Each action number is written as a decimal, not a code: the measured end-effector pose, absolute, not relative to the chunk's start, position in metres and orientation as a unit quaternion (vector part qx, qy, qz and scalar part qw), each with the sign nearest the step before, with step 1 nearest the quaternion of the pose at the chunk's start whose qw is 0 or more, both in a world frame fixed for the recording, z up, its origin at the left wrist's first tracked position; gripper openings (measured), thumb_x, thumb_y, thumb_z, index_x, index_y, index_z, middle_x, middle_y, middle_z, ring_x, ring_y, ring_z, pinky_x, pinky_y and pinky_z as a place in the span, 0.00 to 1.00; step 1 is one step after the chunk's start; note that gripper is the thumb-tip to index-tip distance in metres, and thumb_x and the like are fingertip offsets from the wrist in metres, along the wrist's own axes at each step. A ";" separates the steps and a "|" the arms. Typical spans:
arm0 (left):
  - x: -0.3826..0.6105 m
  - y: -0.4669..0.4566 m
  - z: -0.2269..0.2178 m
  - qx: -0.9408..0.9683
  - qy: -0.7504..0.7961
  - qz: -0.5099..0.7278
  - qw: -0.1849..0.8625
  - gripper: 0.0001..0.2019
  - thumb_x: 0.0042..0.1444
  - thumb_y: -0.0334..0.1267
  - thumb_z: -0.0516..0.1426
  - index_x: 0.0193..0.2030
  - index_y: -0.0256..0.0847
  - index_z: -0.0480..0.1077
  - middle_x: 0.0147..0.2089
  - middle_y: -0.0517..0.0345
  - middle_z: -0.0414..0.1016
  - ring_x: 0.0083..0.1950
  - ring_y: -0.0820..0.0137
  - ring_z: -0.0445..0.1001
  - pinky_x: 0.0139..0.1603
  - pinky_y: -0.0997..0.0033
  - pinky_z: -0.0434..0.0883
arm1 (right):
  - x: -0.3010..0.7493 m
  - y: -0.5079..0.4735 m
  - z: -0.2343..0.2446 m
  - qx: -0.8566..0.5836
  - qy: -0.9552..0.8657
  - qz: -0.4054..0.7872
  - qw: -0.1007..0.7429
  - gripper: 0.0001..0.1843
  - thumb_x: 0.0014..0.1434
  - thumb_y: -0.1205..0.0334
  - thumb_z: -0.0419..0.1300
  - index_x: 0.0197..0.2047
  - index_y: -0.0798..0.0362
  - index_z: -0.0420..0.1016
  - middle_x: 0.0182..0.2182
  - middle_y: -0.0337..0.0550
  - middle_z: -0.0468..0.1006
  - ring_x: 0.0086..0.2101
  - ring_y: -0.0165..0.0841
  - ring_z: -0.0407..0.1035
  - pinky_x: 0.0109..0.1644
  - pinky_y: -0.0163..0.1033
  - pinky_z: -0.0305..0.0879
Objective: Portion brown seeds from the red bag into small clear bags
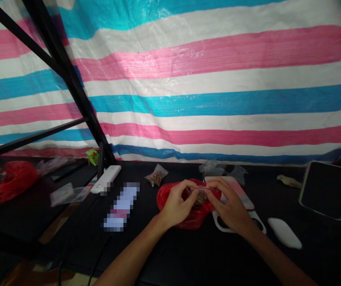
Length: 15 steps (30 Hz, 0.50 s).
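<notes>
In the head view, we see the left hand (180, 201) and the right hand (226, 201) both grasping a small clear bag (200, 198), each pinching its upper edge between thumb and fingers. The bag is between the two hands, above the crumpled red plastic bag (190, 222) on the black surface (170, 262); we cannot tell whether its base rests on the red plastic. We judge the step in hand to be opening or closing the small bag's mouth, though we cannot tell which. As we read it, the next move calls for an even pinch from both hands, with the bag kept upright so nothing spills.

The small bag looks transparent and filled low down with brownish bits, too small for us to name. A thin pinkish line runs along its top, perhaps a seal strip. Behind the red plastic, we see a similar filled packet (156, 176) lying apart.
</notes>
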<state>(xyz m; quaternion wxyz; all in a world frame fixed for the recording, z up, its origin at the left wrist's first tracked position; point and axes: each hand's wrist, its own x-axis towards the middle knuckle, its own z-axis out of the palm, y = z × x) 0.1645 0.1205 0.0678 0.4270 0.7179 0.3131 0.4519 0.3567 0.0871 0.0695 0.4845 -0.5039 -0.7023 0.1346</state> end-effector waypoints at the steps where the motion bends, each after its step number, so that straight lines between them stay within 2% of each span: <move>1: 0.165 0.121 0.068 0.718 0.314 0.453 0.424 0.11 0.68 0.44 0.57 0.44 0.38 0.75 0.41 0.53 0.80 0.41 0.68 0.76 0.45 0.69 0.72 | 0.357 0.087 0.069 -0.504 -0.705 0.136 0.481 0.09 0.68 0.56 0.58 0.38 0.48 0.76 0.39 0.43 0.77 0.44 0.41 0.71 0.52 0.47 0.65; 5: 0.165 0.121 0.067 0.726 0.322 0.455 0.402 0.10 0.67 0.43 0.58 0.44 0.39 0.76 0.42 0.52 0.80 0.42 0.67 0.76 0.46 0.68 0.72 | 0.356 0.087 0.066 -0.510 -0.711 0.135 0.466 0.08 0.68 0.56 0.59 0.40 0.47 0.77 0.40 0.44 0.78 0.46 0.42 0.71 0.54 0.49 0.65; 10: 0.166 0.119 0.065 0.736 0.315 0.467 0.376 0.08 0.66 0.40 0.60 0.41 0.39 0.77 0.41 0.52 0.79 0.42 0.67 0.76 0.45 0.68 0.72 | 0.353 0.085 0.066 -0.509 -0.711 0.111 0.473 0.08 0.67 0.56 0.60 0.35 0.47 0.75 0.38 0.43 0.78 0.43 0.42 0.72 0.51 0.49 0.66; 15: 0.166 0.118 0.066 0.732 0.298 0.478 0.384 0.08 0.65 0.40 0.61 0.37 0.39 0.76 0.39 0.52 0.79 0.42 0.67 0.76 0.45 0.67 0.73 | 0.354 0.083 0.067 -0.517 -0.709 0.096 0.469 0.08 0.66 0.54 0.60 0.38 0.45 0.79 0.40 0.44 0.80 0.47 0.44 0.72 0.55 0.51 0.65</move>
